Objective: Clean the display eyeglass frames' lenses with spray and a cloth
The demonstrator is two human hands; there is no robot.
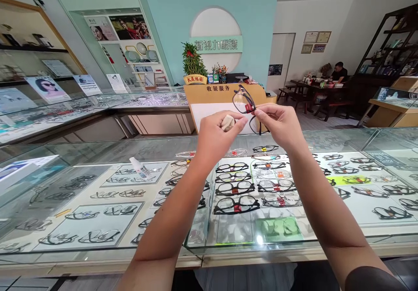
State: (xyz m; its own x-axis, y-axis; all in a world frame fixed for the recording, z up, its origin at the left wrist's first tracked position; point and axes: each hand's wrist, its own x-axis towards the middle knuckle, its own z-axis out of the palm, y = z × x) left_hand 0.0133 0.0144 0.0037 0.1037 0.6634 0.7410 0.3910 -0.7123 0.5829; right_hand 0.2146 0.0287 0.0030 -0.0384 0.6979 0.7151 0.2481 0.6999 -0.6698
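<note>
Raised over the counter, my right hand (281,122) pinches a pair of dark-framed eyeglasses (243,102) near the bridge. The eyeglasses are tilted on end, and a red tag (250,108) shows on one lens. A crumpled beige cloth (227,123) is bunched in my left hand (215,131), whose fingers are closed around it. My left thumb and fingertips point toward the eyeglasses; whether they touch the frame I cannot tell. To the left, a small white bottle (139,168) stands on the glass display case (130,149).
Rows of eyeglasses (234,189) lie inside the display case below my arms. Another glass counter (146,96) runs along the left and back. Beyond stands a wooden cashier desk (225,88) with a potted plant (193,60). A person (339,72) sits at a table far right.
</note>
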